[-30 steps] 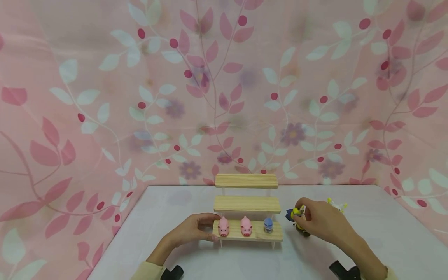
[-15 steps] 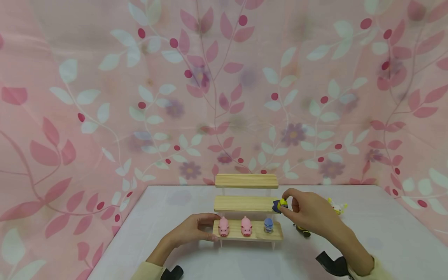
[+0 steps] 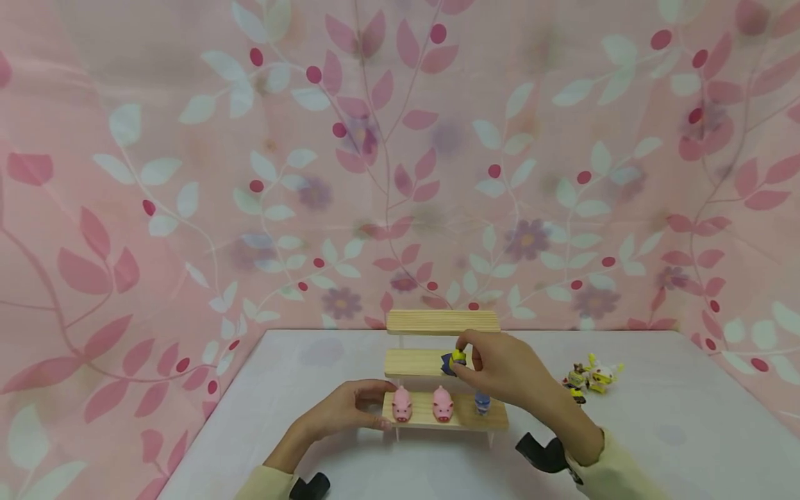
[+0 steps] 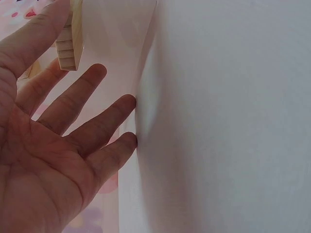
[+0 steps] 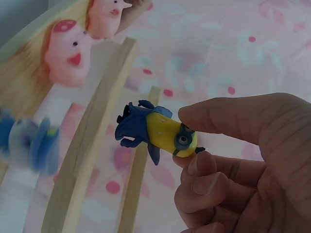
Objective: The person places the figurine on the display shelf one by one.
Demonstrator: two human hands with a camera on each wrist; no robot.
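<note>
My right hand pinches a small yellow-and-blue Minion figurine by its head between thumb and index finger, in front of the middle shelf of a three-tier wooden display stand. In the right wrist view the Minion lies sideways, its goggle eye beside the fingertips. On the bottom shelf are two pink pig figurines, a left pig and a middle pig, with a blue figurine to the right. My left hand holds that shelf's left end between thumb and index finger, other fingers spread.
Several small yellow, white and brown figurines stand grouped on the white table to the right of the stand. The top shelf rises at the back, before a pink floral backdrop.
My right hand has lifted the Minion from the right of the stand and carried it left to the middle shelf. The left hand has kept its hold on the stand.
</note>
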